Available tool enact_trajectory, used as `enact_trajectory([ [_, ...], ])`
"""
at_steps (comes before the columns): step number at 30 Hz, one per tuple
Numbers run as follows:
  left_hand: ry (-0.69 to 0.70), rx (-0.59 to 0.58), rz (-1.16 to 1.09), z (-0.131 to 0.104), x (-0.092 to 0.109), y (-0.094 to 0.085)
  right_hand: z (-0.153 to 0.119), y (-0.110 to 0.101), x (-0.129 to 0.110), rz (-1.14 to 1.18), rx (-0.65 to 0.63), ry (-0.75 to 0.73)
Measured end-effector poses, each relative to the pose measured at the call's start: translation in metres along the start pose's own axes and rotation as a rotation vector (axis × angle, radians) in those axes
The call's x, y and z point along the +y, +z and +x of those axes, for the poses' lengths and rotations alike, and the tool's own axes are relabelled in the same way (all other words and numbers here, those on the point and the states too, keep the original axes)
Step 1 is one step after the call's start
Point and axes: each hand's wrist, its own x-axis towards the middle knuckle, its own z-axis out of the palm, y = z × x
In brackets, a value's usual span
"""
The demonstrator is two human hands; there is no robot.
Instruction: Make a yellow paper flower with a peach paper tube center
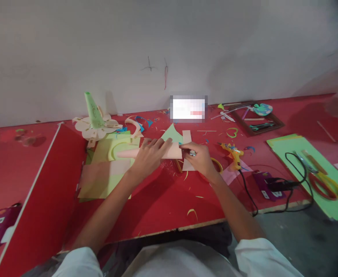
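- While both arms reach over the red desk (163, 207), the person's left hand (150, 156) holds down a pink paper roll (171, 151), with its fingers bent over the top.
- The right hand (200, 159) is mostly closed and pinches the right end of the roll. A small shiny bit shows by its fingers, too small to name.
- The roll is in the middle of the desk, just right of the yellow and green papers (105, 184).
- The purple box (268, 184) on the right has a white mark like a "W". Its other labels are too small to read.
- The purple box on the left (1, 225) has white labels, also too small to read.
- The green cone (93, 111) has dark marks that I can't read. It stands up on a pale paper flower (85, 129).
- The yellow glue gun (235, 154) lies right of the right hand.
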Motion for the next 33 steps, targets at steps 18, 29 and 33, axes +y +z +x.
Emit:
enact_trajectory([
  [18, 0.018, -0.006, 0.043, 0.001, 0.010, 0.000, 0.008, 0.006, 0.005, 0.228, -0.297, 0.052],
  [29, 0.020, -0.038, 0.009, -0.001, 0.000, -0.003, 0.005, 0.005, 0.013, 0.243, -0.270, -0.016],
  [33, 0.022, -0.044, 0.022, -0.001, 0.003, -0.006, 0.004, 0.006, 0.016, 0.223, -0.251, -0.053],
])
